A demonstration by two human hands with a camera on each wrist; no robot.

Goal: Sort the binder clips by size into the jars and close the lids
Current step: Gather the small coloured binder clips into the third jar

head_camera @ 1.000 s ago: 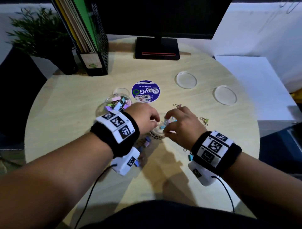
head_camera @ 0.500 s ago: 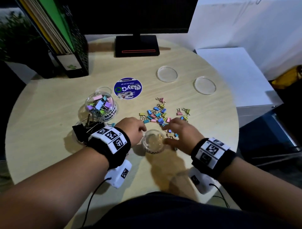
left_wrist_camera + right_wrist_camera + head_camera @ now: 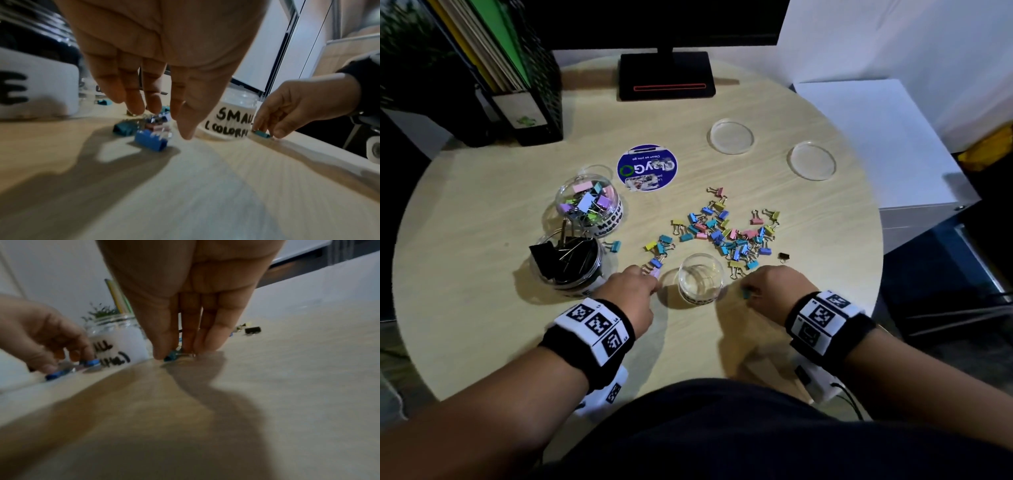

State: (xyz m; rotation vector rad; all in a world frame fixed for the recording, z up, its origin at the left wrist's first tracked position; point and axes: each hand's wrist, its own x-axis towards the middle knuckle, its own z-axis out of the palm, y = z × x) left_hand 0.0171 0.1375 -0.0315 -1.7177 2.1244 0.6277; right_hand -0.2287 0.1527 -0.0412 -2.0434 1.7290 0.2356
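The empty small jar (image 3: 700, 277), labelled SMALL (image 3: 230, 123), stands upright near the table's front, between my hands. Several small coloured clips (image 3: 726, 233) lie scattered behind it. My left hand (image 3: 654, 277) is left of the jar. Its fingers (image 3: 152, 107) point almost straight down and touch a blue and pink cluster of clips (image 3: 153, 139), with the thumb held apart. My right hand (image 3: 748, 293) is right of the jar and pinches a small teal clip (image 3: 171, 356) against the table. The medium jar (image 3: 589, 202) holds pastel clips, and the large jar (image 3: 566, 263) holds black ones.
Two clear lids (image 3: 731, 135) (image 3: 811, 160) and a blue-labelled lid (image 3: 647, 167) lie toward the back. One tiny black clip (image 3: 784, 256) sits right of the pile. A monitor base (image 3: 667, 77) and a file holder (image 3: 517, 85) stand at the far edge.
Both hands have left the top of the small jar and dropped to the table on either side of it. The right hand now pinches a teal clip. The head view has shifted.
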